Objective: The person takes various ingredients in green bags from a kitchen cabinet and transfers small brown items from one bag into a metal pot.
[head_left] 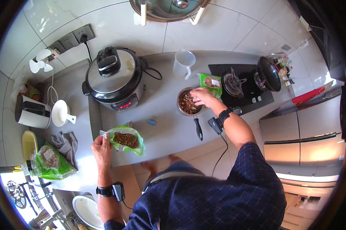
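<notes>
My left hand (101, 147) grips the edge of an open green and clear plastic bag (141, 146), which holds small brown chunks (126, 140) and rests near the counter's front edge. My right hand (202, 97) is over the right side of a saucepan (187, 107) with a black handle (198, 129); brown and pinkish chunks lie in the pan. The fingers reach in over the food, and whether they pinch a piece cannot be told. Just behind that hand lies another green bag (210, 82) with a white label.
An electric pressure cooker (114, 77) stands at the back left, a plastic measuring jug (184, 64) behind the pan. At right is a gas hob (243, 83) with a wok (266, 74). A white pot (60, 113), grey cloth (65, 145) and green bag (53, 164) are at left.
</notes>
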Tool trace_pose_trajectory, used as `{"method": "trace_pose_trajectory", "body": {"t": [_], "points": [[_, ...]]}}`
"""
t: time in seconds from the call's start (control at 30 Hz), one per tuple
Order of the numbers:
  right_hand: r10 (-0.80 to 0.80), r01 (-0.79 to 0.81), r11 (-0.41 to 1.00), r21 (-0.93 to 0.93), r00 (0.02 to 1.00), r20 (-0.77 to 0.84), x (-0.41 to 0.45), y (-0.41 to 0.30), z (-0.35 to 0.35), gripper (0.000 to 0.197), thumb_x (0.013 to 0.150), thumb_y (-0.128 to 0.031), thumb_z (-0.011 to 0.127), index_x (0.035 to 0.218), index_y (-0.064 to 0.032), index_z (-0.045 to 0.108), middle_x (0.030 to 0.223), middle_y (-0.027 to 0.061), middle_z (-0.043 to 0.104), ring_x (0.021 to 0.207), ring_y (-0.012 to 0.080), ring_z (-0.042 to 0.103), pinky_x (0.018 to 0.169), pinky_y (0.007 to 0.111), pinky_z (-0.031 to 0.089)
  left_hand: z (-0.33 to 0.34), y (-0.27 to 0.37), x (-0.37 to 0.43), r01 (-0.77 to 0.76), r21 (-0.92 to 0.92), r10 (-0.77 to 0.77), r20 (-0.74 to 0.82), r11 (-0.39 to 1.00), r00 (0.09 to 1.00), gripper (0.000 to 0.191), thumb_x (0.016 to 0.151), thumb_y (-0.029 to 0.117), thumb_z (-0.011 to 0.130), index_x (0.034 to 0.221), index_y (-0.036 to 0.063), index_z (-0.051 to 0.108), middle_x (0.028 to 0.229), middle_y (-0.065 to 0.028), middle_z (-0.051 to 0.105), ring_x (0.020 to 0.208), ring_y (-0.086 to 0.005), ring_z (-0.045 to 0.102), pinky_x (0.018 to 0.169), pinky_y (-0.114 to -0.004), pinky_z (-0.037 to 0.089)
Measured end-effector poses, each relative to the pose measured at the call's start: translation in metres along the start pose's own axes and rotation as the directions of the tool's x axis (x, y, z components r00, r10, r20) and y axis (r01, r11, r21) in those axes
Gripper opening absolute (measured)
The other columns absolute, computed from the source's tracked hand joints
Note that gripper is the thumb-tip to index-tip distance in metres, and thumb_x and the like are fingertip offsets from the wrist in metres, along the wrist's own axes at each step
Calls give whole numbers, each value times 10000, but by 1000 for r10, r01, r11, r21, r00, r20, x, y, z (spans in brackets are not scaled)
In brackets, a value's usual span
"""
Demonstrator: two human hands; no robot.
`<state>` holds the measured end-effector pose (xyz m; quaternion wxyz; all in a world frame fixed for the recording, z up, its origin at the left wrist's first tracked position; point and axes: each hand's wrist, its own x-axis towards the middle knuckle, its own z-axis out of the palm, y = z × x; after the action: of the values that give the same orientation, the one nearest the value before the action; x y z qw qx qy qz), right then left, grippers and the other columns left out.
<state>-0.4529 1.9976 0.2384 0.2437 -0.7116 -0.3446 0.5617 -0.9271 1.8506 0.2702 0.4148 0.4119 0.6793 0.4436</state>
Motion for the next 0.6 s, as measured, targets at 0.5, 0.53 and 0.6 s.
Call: {"method": "trace_pose_trajectory", "body": {"t": [0.5, 0.53, 0.6], "points": [[-243, 284, 956, 69, 644, 726, -155, -68, 164, 258, 959, -214, 588, 1008, 31, 650, 844, 101, 680, 675, 140, 658, 587, 296, 570, 1, 12, -3, 13, 57, -14, 17, 998, 1000, 304, 939, 200, 628, 716, -3, 598, 601, 9, 535, 557, -63, 459, 507, -256, 372], [-304, 443, 896, 15, 589, 749, -167, -71, 187, 246, 945, -172, 569, 1007, 56, 640, 862, 135, 686, 687, 181, 672, 606, 324, 566, -4, 8, -3, 13, 88, -15, 16, 996, 1000, 298, 934, 191, 626, 713, -6, 594, 602, 12, 529, 565, -62, 450, 512, -257, 371], [-363, 587, 810, 2, 499, 787, -173, -56, 233, 236, 931, -130, 551, 1007, 80, 629, 880, 170, 692, 699, 222, 685, 626, 352, 562, -7, -4, -2, -31, 117, 26, 41, 993, 999, 281, 923, 172, 621, 724, -23, 588, 611, 14, 528, 597, -58, 448, 521, -266, 382]]}}
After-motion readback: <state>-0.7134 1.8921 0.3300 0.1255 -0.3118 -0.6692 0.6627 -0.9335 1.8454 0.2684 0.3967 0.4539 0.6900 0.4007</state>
